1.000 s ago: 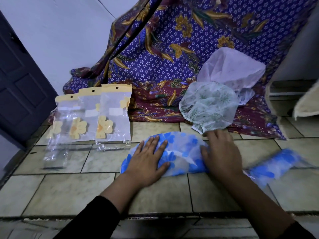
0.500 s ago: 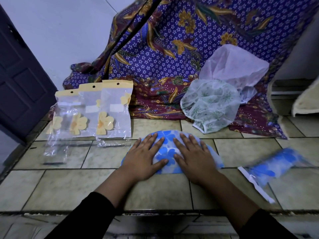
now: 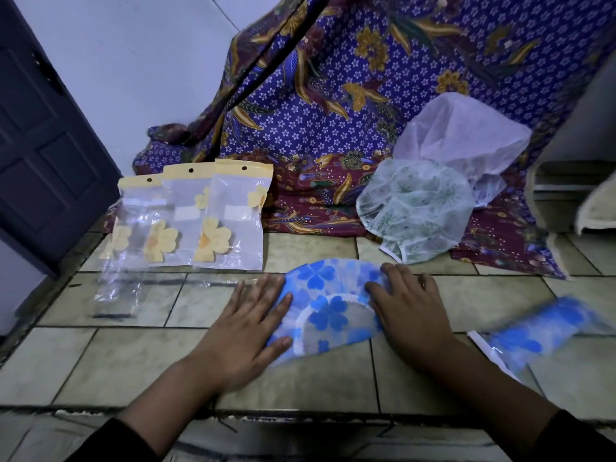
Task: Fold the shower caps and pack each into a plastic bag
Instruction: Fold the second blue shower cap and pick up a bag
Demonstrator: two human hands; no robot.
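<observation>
On blue cap (image 3: 328, 315), left hand (image 3: 243, 331) flat

The tiled floor (image 3: 116, 361) carries a blue-flowered shower cap (image 3: 333, 315) near its front edge. Yellow-topped plastic bags (image 3: 230, 221) lie toward its left edge. A packed bag (image 3: 540, 331) lies toward its right.

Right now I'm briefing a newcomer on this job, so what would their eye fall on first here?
The blue cap lies mid-frame on the tiled surface, with the left hand flat on its left edge and the right hand on its right. Behind it drapes a big purple flowered cloth, with three bags bearing yellow flowers at its left end and two pale caps on its right.
</observation>
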